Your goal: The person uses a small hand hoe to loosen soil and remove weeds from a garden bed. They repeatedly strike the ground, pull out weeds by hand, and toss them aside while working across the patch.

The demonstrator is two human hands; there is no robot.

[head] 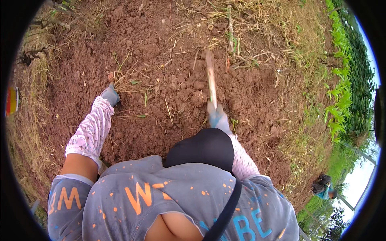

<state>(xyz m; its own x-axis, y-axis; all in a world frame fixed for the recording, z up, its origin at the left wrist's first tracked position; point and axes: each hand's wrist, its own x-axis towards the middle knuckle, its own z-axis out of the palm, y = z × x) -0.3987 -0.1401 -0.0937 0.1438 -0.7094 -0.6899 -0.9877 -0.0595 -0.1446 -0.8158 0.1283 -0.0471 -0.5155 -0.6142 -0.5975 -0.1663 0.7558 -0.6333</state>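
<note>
My right hand (217, 116), in a grey-blue glove, grips the pale wooden handle (212, 86) of a short hand tool. The handle points away from me over the reddish-brown soil (181, 102); its far end is blurred, so the kind of head cannot be told. Low at the left, my gloved left hand (111, 95) is closed at a tuft of dry grass and weed stalks (123, 82) that fans out from its fingers. Its fingertips are partly hidden. Both forearms wear pale pink patterned sleeves (92, 128).
Dry straw (271, 27) and sticks (231, 28) litter the ground ahead. A red and yellow container (12, 101) stands at the far left. Green leafy plants (340, 90) line the right side. Another person (324, 187) crouches at the far right.
</note>
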